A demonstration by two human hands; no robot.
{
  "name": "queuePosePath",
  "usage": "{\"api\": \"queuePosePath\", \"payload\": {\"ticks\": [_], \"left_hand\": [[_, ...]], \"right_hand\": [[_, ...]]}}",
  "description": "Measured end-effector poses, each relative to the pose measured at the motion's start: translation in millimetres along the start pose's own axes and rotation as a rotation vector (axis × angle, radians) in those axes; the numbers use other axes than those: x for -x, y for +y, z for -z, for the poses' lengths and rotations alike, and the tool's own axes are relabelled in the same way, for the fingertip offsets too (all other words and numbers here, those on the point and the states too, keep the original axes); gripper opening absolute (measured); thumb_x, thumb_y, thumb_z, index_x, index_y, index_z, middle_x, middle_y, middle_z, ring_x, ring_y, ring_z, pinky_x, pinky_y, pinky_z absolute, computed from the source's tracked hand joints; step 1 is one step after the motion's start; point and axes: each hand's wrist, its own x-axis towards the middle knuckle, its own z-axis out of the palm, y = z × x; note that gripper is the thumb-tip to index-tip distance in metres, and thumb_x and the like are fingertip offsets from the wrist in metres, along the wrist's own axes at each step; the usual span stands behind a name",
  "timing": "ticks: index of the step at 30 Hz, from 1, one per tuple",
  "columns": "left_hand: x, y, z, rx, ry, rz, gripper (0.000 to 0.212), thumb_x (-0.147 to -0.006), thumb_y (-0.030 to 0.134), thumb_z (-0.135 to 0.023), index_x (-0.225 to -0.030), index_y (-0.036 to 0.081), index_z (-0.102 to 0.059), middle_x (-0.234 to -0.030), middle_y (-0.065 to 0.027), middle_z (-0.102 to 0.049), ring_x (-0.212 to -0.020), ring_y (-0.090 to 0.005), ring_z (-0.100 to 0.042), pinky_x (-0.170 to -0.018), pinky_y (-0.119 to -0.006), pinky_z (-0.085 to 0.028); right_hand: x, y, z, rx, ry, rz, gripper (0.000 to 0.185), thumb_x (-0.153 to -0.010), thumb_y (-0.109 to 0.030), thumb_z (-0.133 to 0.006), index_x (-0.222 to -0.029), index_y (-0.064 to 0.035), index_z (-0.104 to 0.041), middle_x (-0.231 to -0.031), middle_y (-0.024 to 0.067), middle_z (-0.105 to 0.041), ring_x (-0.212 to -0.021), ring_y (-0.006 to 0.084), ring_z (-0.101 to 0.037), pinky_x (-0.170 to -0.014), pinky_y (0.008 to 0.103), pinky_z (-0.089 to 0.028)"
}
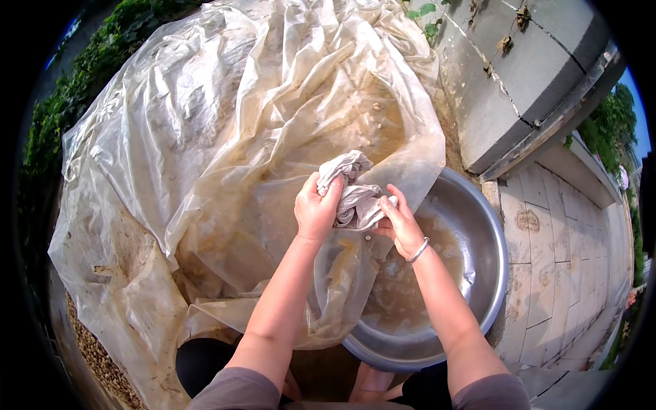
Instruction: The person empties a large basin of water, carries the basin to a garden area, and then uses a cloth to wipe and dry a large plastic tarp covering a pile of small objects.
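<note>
My left hand grips one side of a bunched, pale, wet-looking cloth, with the thumb on top. At the cloth's other side, my right hand pinches it between thumb and fingers; a silver bangle is on that wrist. Both hands are raised over the edge of a large translucent plastic sheet, which is creased and stained brown. Below my right arm stands a wide metal basin holding murky brown water. Part of the sheet hangs over the basin's left side.
A grey block wall rises at the upper right, beside a stone-paved path. Green plants border the upper left. Small brown nuts or pods lie at the sheet's lower left edge. My knees and feet are near the basin.
</note>
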Motion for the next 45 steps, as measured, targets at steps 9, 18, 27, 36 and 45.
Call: {"api": "queuePosePath", "payload": {"ticks": [9,18,27,36,45], "left_hand": [[4.6,-170.2,43.5,-0.945,-0.513,0.097,0.033,-0.076,0.037,-0.051,-0.096,0.012,-0.056,-0.125,-0.0121,-0.036,-0.108,-0.0353,-0.037,-0.086,-0.043,-0.036],[40.0,-208.0,50.5,-0.486,-0.99,0.363,0.033,-0.073,0.009,-0.05,-0.105,-0.001,-0.051,-0.094,-0.011,-0.056,-0.081,-0.0181,-0.055,-0.067,-0.029,-0.045],[-40.1,-148.5,64.8,-0.991,-0.452,0.312,0.082,-0.059,0.059,-0.059,-0.127,0.032,-0.023,-0.137,-0.0135,-0.004,-0.124,-0.0364,-0.012,-0.094,-0.057,-0.018],[14.0,-234.2,4.2,-0.926,-0.706,0.073,0.019,-0.074,0.027,-0.05,-0.09,0.02,-0.055,-0.113,-0.0138,-0.043,-0.089,-0.026,-0.051,-0.07,-0.035,-0.043],[-30.9,-67.2,70.1,0.478,-0.374,0.519,0.019,-0.064,0.007,-0.059,-0.081,0.005,-0.052,-0.074,-0.0026,-0.054,-0.065,-0.0108,-0.052,-0.06,-0.024,-0.043]], "right_hand": [[5.1,37.1,16.9,0.409,-0.159,-0.342,0.022,-0.083,-0.02,-0.049,-0.098,-0.0032,-0.05,-0.084,0.0052,-0.055,-0.07,0.0106,-0.054,-0.058,0.0232,-0.046],[-5.0,48.6,4.7,0.626,-0.337,-0.333,0.023,-0.083,-0.02,-0.049,-0.095,-0.0011,-0.051,-0.076,0.0048,-0.056,-0.064,0.0095,-0.054,-0.054,0.0213,-0.045],[-6.6,49.9,25.6,0.619,-0.23,-0.363,0.022,-0.083,-0.021,-0.049,-0.094,-0.0021,-0.052,-0.074,0.0033,-0.055,-0.062,0.0083,-0.052,-0.055,0.0218,-0.044],[-6.1,66.0,25.0,0.627,-0.238,-0.361,0.016,-0.083,-0.018,-0.048,-0.087,-0.0028,-0.048,-0.073,0.0043,-0.055,-0.061,0.0087,-0.052,-0.053,0.0217,-0.043],[-1.8,42.7,4.4,0.266,-0.208,-0.226,0.016,-0.083,-0.018,-0.05,-0.087,-0.0027,-0.051,-0.07,0.003,-0.054,-0.057,0.0085,-0.051,-0.052,0.0222,-0.044]]}}
